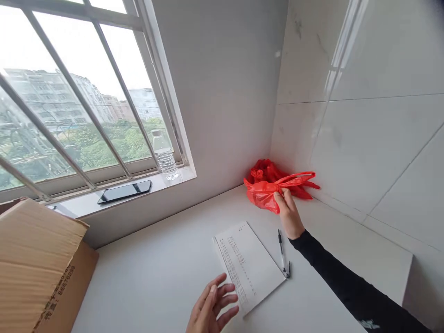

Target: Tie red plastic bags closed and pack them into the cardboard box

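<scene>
A red plastic bag (262,194) is pinched at its gathered handles by my right hand (288,210), near the corner where the walls meet. More red plastic (265,169) lies bunched just behind it; I cannot tell whether it is a separate bag. My left hand (214,309) is at the lower middle with fingers apart and nothing in it, beside the near left edge of a notebook (258,261). Handwritten columns cover part of its open page. Right of the notebook lies a pen (281,249), with its cap (288,269) by the tip at the near end.
An open cardboard box (45,259) stands at the left on the white table (145,273). On the windowsill are a dark phone (125,192) and a clear water bottle (165,157). Tiled wall (374,152) borders the table at the right, and a barred window is at upper left.
</scene>
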A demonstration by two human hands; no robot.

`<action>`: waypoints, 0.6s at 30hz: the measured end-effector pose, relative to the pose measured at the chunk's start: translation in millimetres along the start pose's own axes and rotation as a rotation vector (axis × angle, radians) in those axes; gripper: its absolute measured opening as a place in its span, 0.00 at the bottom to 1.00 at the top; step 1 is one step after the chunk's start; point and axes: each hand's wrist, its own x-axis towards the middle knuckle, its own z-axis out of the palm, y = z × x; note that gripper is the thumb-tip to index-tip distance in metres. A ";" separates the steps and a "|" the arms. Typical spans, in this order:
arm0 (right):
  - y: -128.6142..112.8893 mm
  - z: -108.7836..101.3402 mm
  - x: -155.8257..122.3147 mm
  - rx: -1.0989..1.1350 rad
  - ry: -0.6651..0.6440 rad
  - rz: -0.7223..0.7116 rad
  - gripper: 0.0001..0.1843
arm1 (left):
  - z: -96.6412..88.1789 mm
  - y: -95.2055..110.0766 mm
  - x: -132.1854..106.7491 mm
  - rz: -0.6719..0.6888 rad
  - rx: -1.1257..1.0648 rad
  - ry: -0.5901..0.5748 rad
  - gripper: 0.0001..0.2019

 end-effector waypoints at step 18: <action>-1.3 80.6 -178.4 0.466 -0.875 0.328 0.21 | -47.1 -13.8 -24.1 0.049 -0.182 -0.262 0.24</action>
